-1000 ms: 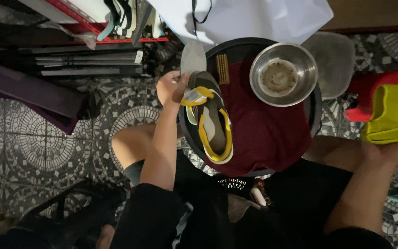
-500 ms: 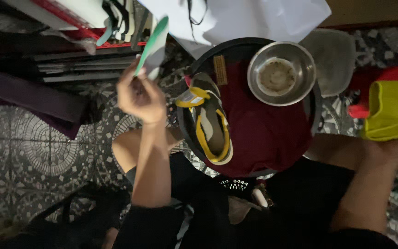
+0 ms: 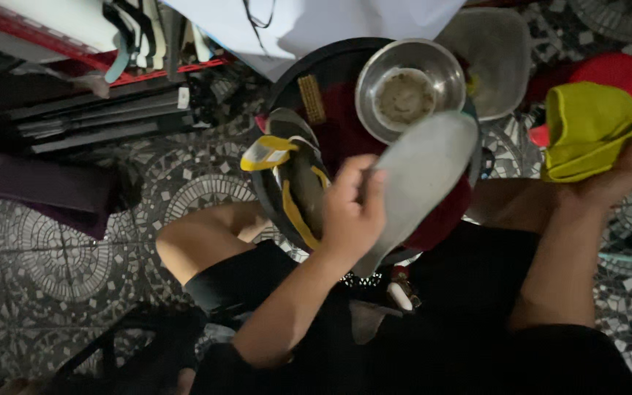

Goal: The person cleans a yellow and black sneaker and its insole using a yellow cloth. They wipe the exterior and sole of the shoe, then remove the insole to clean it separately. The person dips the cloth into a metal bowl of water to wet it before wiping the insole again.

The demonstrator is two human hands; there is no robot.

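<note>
insole [image 3: 422, 179], grey and flat, sits pinched in the left hand [image 3: 349, 216] above the yellow-trimmed shoe [image 3: 294, 183]; right hand [image 3: 608, 183] fingers curl around a yellow cloth [image 3: 587, 132].

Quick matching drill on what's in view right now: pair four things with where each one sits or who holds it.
1. grey insole
2. yellow cloth
3. steel bowl
4. grey-and-yellow shoe

a. on the round tray, far side
b. under the right hand
c. lying on the tray, near the left edge
d. gripped by the left hand

Pairs: 1-d, 2-b, 3-a, 4-c
</note>
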